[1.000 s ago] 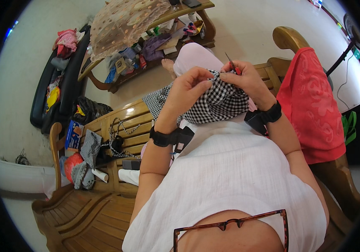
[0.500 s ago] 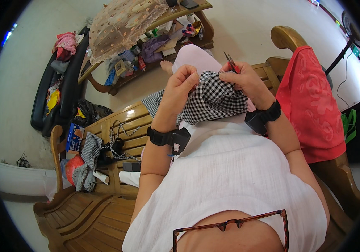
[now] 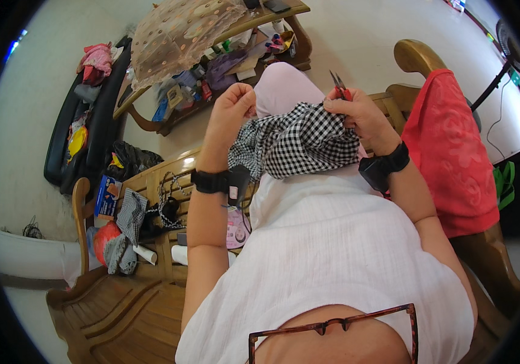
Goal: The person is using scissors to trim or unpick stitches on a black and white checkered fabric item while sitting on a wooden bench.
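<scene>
Black-and-white checked cloth (image 3: 302, 142) lies bunched across my lap. My right hand (image 3: 363, 116) is closed, pinching the cloth's upper right edge between thumb and finger. That same hand also keeps hold of small red-handled scissors (image 3: 339, 88), their dark blades pointing up and away. To the left, beyond the cloth's left end, my left hand (image 3: 233, 104) is raised with its fingers pressed together. Whatever it pinches, if anything, is too small to make out. Each wrist wears a black strap with a box on it.
I sit on a wooden slatted bench (image 3: 132, 303). Left on it are a blue box (image 3: 108, 197), checked scraps (image 3: 131, 215) and cords. A red cloth (image 3: 448, 158) hangs over the right armrest. Ahead stands a low table (image 3: 229, 33) with a crowded shelf; a standing fan (image 3: 509, 48) is far right.
My left hand has moved left, away from the right hand and the cloth, still pinched. The right hand has shifted only slightly, with the cloth and scissors still in it.
</scene>
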### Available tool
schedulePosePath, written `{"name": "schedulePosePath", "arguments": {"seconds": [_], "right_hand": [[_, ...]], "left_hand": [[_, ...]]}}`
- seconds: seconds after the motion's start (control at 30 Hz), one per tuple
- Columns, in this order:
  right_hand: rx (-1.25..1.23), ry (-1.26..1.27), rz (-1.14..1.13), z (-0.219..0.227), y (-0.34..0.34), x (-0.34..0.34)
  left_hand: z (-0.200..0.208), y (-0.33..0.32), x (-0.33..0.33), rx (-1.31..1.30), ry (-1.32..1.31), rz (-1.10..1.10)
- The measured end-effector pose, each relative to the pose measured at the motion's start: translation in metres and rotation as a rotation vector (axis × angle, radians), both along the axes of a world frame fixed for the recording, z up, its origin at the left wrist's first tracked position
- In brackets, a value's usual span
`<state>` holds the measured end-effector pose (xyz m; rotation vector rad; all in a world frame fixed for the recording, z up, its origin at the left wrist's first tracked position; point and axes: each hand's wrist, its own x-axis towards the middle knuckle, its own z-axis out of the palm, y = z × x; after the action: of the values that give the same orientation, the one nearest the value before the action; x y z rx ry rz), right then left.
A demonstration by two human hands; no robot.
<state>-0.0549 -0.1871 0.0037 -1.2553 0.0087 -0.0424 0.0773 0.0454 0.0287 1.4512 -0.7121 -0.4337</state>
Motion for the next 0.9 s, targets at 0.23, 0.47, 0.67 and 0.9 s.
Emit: {"name": "schedulePosePath", "arguments": {"seconds": [0.23,0.47,0.67,0.9], "right_hand": [[-0.069,-0.067,-0.066,0.001,-0.026,0.029],[-0.194,0.121,-0.024,-0.015,-0.040,0.038],[-0.046,0.139,-0.009,-0.047,-0.057,0.052],[-0.203,0.203,-0.033,-0.080,-0.089,0.073]], "left_hand": [[0.016,0.010,0.054,-0.059,0.332,-0.120],[0.022,-0.015,0.137,0.123,0.293,0.047],[0.015,-0.059,0.237,0.340,0.101,0.240],[-0.015,-0.143,0.361,0.328,-0.346,0.488]]}}
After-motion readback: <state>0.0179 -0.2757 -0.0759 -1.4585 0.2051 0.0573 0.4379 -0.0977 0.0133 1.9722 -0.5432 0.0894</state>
